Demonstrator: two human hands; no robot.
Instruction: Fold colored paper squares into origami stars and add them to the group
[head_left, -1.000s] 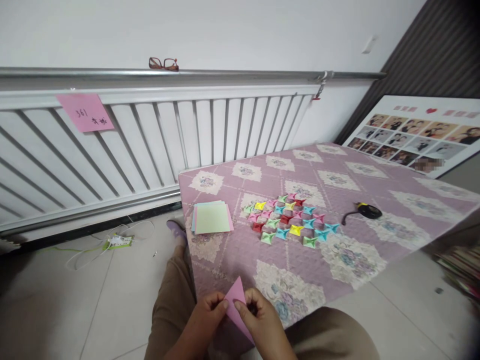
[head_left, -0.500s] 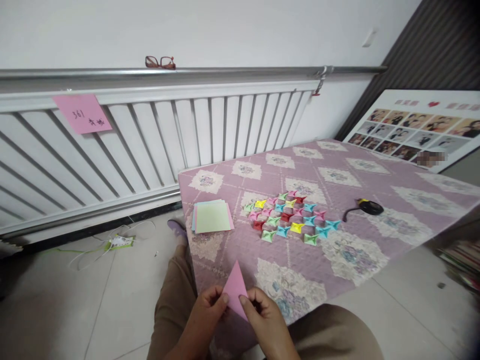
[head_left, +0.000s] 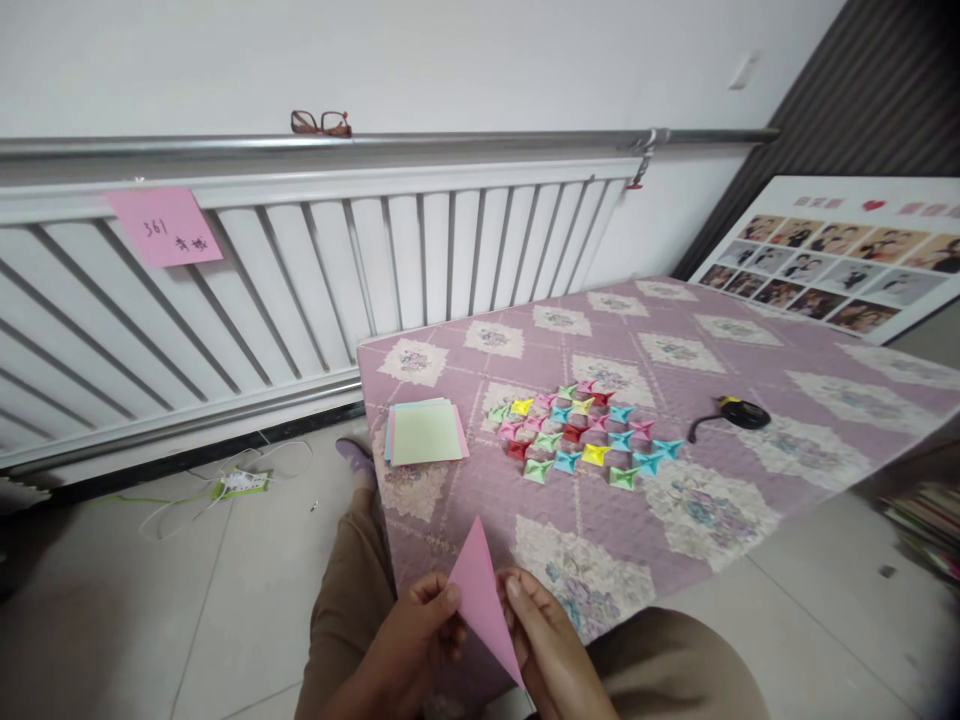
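Observation:
A folded pink paper [head_left: 484, 600] with a pointed top is held between my hands at the table's near edge. My left hand [head_left: 424, 625] pinches its left edge between thumb and fingers. On the other side, my right hand [head_left: 541, 630] grips the right edge, its fingertips partly behind the paper. Beyond them, a stack of coloured square sheets [head_left: 425, 433], pale green on top, lies at the table's left. Several small folded paper shapes [head_left: 571, 434] in pink, green, blue, yellow and red stand in rows at the middle.
The table [head_left: 480, 500] has a purple floral cloth. A black coiled cord [head_left: 742, 412] lies on its right part. Behind are a white radiator [head_left: 465, 250], glasses [head_left: 321, 123] on a pipe, and a photo board [head_left: 832, 255]. A power strip [head_left: 241, 482] rests on the floor.
The pink paper has turned and opened somewhat, showing a longer lower edge that reaches down to the right. My right hand has shifted slightly right, its thumb no longer flat on the paper's front.

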